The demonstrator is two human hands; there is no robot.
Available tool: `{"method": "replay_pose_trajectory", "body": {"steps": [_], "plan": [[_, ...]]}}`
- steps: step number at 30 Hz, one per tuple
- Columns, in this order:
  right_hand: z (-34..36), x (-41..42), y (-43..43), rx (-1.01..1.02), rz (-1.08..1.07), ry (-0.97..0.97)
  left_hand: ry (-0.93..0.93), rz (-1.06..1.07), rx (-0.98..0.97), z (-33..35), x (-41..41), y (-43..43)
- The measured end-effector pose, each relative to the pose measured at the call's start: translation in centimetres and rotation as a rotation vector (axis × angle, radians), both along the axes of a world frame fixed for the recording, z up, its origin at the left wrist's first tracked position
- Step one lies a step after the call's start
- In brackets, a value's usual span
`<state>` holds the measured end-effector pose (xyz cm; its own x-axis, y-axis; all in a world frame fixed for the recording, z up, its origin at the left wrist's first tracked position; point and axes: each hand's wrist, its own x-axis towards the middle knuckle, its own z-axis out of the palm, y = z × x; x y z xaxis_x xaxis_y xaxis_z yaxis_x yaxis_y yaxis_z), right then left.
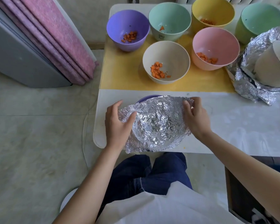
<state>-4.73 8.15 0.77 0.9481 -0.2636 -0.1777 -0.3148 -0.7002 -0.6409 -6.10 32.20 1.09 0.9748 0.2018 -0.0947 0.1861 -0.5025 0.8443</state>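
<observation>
A crumpled sheet of aluminium foil (155,123) lies over a purple bowl (146,98) at the table's front edge; only the bowl's far rim shows. My left hand (117,123) holds the foil's left edge, thumb on top. My right hand (195,116) pinches the foil's far right corner. What is inside the bowl is hidden.
Behind, on a yellow mat (124,73), stand open bowls with diced carrot: purple (128,29), cream (166,62), pink (215,48), mint (170,21), yellow (212,12). A green bowl (262,20) and a white bowl (275,65) in loose foil sit at right. A pink curtain (55,38) hangs left.
</observation>
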Motion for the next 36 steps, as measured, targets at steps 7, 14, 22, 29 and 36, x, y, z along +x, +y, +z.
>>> {"method": "replay_pose_trajectory", "body": {"steps": [7,14,22,29,36], "plan": [[0.5,1.5,0.4,-0.123,0.019,-0.043,-0.077,-0.152,0.281,0.3,3.6,-1.3],[-0.5,3.0,0.9,-0.173,0.001,-0.024,0.007,-0.069,0.183,0.1,5.0,-1.3],[-0.7,2.8,0.5,-0.087,0.031,0.021,0.109,-0.057,0.066,-0.2,5.2,-1.5],[-0.2,2.6,0.2,-0.059,0.05,0.072,0.227,-0.091,-0.09,-0.6,5.0,-0.7],[0.1,2.8,-0.1,-0.096,0.051,0.026,0.1,-0.304,0.085,-0.2,5.6,-0.3]]}}
